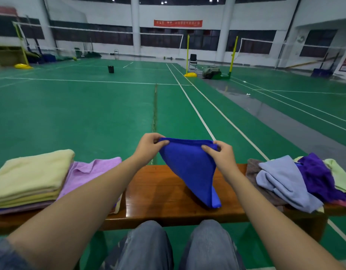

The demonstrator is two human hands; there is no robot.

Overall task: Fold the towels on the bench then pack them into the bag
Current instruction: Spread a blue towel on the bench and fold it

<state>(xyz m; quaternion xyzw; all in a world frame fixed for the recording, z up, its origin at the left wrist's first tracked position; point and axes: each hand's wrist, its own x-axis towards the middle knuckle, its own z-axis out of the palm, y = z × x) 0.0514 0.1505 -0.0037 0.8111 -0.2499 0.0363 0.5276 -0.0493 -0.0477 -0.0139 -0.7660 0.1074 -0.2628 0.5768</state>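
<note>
Knees [147, 244]; blue towel [189, 170] in both hands [148, 148] [223, 155]

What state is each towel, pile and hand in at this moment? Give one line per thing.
blue towel: doubled over, held up by its top edge, lower corner resting on the bench.
left hand: pinches the towel's top left corner.
right hand: pinches the top right corner.
yellow towel: folded flat, top of the left stack.
pink towel: folded, partly under the yellow one.
right heap: unfolded, crumpled.

Bench [158, 191] holds folded towels [32, 176] left, seemingly unfolded towels [293, 182] right.
</note>
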